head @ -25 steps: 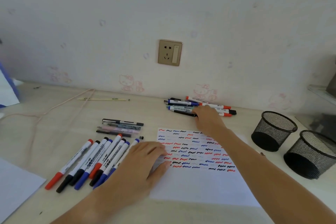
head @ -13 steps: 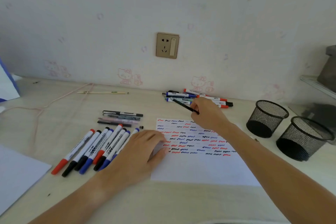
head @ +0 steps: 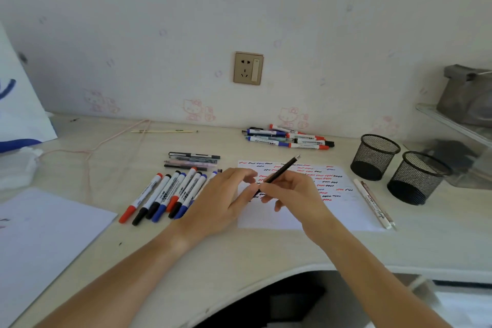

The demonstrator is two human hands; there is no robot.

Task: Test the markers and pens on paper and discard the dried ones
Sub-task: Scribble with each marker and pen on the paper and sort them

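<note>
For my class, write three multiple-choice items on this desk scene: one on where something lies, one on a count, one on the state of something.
1. Where do the two mesh pen cups stand?
A. right of the test sheet
B. on the sheet
C. left of the marker row

2. How many mesh cups are there?
A. one
B. two
C. four

3. What is the right hand doing?
A. lying flat
B. gripping a black pen
C. holding a cup

Answers: 1 A, both stand beyond the test sheet's right edge. 2 B, two show side by side. 3 B, its fingers curl round the black pen, tilted above the sheet.
</note>
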